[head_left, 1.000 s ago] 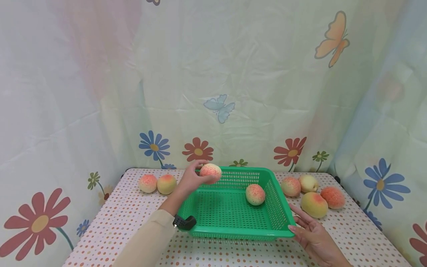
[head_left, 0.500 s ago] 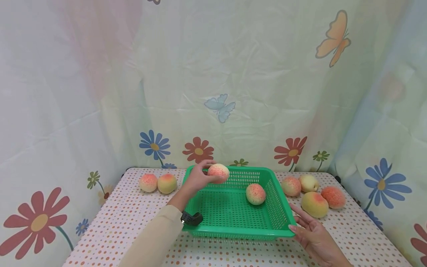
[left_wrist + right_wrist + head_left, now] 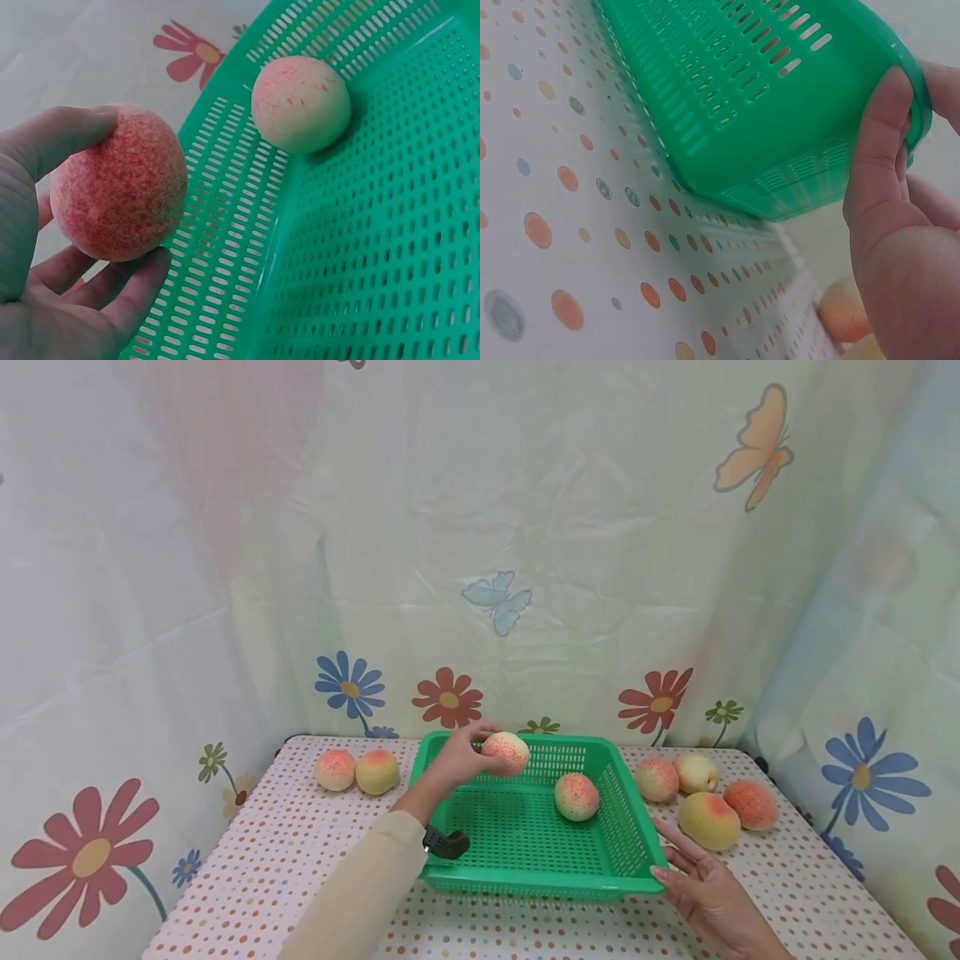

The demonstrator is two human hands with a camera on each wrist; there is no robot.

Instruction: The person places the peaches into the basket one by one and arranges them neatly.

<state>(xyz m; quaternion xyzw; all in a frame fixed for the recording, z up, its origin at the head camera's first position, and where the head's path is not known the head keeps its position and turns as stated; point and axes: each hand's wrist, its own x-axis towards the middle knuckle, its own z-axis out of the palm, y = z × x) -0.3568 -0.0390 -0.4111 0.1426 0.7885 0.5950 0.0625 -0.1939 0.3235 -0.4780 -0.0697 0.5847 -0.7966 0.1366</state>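
Note:
A red-speckled peach (image 3: 506,753) is in my left hand (image 3: 459,762), held between thumb and fingers above the back left part of a green plastic basket (image 3: 525,883). In the left wrist view the thumb lies over the top of this peach (image 3: 124,184), with the fingers beneath it. Another speckled peach (image 3: 577,797) rests inside the basket towards the right, near the back wall. At the front right corner, my right hand (image 3: 705,889) grips the basket's rim; in the right wrist view the thumb (image 3: 889,112) presses on the rim's outside.
Two peaches (image 3: 377,772) sit side by side on the spotted tablecloth (image 3: 247,877), left of the basket. To its right lie several more fruits: a speckled peach (image 3: 657,779), a pale yellow one (image 3: 696,772), a large yellow-red peach (image 3: 708,821) and a red one (image 3: 751,805). A flowered curtain (image 3: 390,527) hangs behind.
My left hand has carried its peach rightwards, from the basket's left edge to over its inside. The right hand stays at the corner, and the basket has not visibly moved.

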